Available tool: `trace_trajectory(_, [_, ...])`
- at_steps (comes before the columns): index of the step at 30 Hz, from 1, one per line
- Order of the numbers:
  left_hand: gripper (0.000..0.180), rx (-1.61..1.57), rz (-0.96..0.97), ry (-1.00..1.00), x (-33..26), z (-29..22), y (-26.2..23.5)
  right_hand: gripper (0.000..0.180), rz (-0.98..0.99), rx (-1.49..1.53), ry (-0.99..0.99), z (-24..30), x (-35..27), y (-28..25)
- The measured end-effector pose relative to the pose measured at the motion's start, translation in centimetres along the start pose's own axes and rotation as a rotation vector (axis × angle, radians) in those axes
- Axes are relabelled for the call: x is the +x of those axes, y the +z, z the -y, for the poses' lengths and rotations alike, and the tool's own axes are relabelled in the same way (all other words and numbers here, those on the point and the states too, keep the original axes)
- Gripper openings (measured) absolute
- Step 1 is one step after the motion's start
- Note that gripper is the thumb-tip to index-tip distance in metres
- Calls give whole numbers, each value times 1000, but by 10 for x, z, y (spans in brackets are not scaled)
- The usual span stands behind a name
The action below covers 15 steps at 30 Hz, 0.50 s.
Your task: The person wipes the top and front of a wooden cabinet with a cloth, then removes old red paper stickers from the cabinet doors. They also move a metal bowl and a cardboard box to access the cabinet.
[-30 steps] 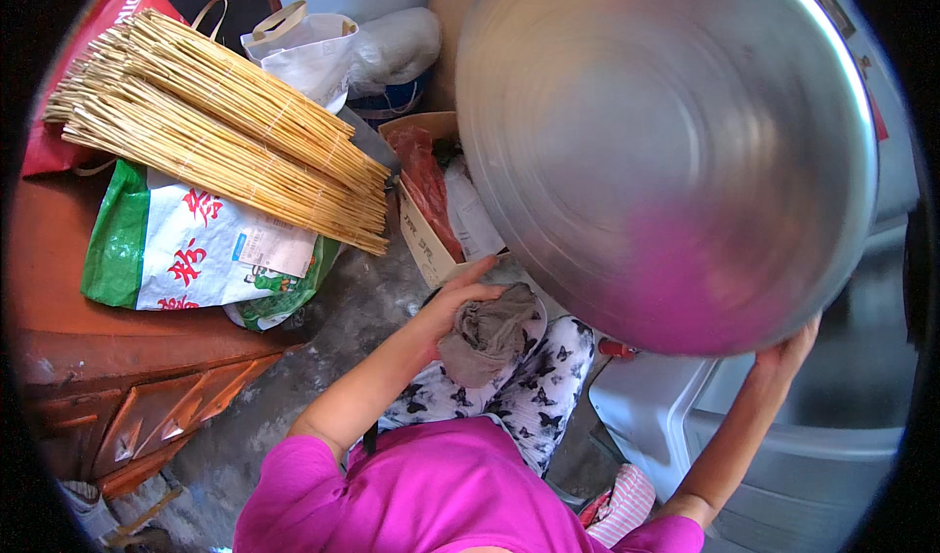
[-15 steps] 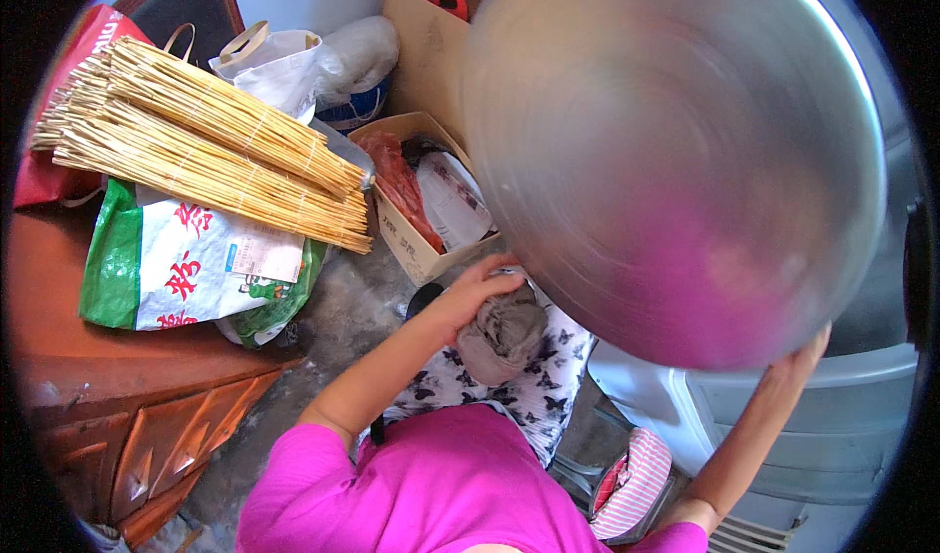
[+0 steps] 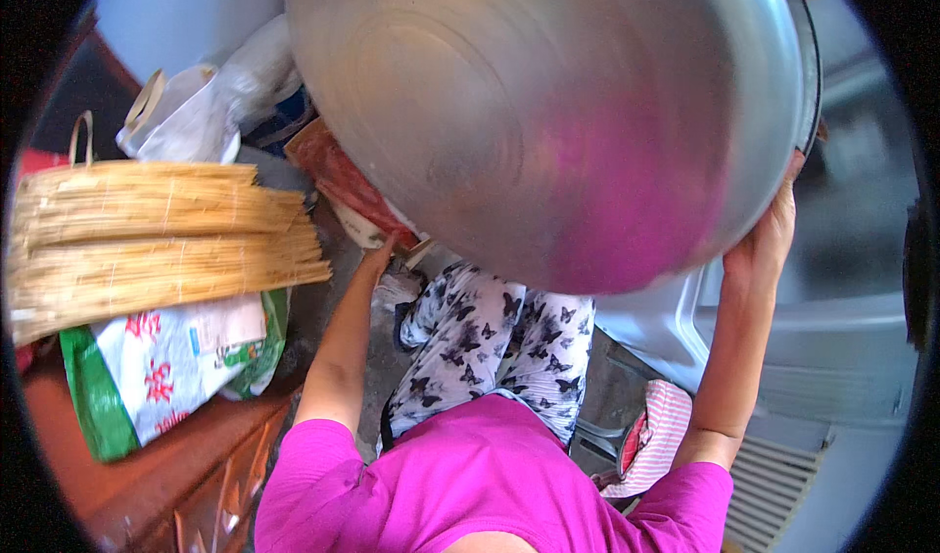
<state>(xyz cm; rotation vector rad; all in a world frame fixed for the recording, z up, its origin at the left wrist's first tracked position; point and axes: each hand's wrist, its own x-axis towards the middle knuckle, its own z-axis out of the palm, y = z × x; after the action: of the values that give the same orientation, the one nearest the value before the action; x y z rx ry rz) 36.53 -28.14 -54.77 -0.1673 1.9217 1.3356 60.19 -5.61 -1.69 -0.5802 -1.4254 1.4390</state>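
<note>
A large round metal basin [image 3: 441,93] is held up in front of me, filling the upper middle and mirroring my pink shirt. My right hand [image 3: 769,225] grips its edge at the lower right, with the fingers partly behind the rim. Left of the basin, my left hand [image 3: 384,253] is lowered, closed on a crumpled grey cloth [image 3: 399,285] that hangs beside my leg. Most of that hand's fingers are hard to see.
A bundle of thin straw-coloured sticks [image 3: 147,240] lies over a green and white sack [image 3: 176,357] on a reddish-brown wooden cabinet [image 3: 59,406]. Behind the basin is a partly covered cardboard box [image 3: 352,222]. A striped pink-white cloth [image 3: 661,436] sits at my right.
The basin has swung left and now covers most of the box. My left hand has moved left with the grey cloth, away from my lap. My right hand has risen with the rim.
</note>
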Motion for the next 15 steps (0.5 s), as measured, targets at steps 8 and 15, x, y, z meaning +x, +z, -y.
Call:
trace_trajectory(8, [64,-321,86,194,149,67,-46,59,-75,-225,-101,70,15,-56])
trace_trajectory(15, [65,-203,254,-528,104,104,-52,56,-208,-459,-45,145,0,-118])
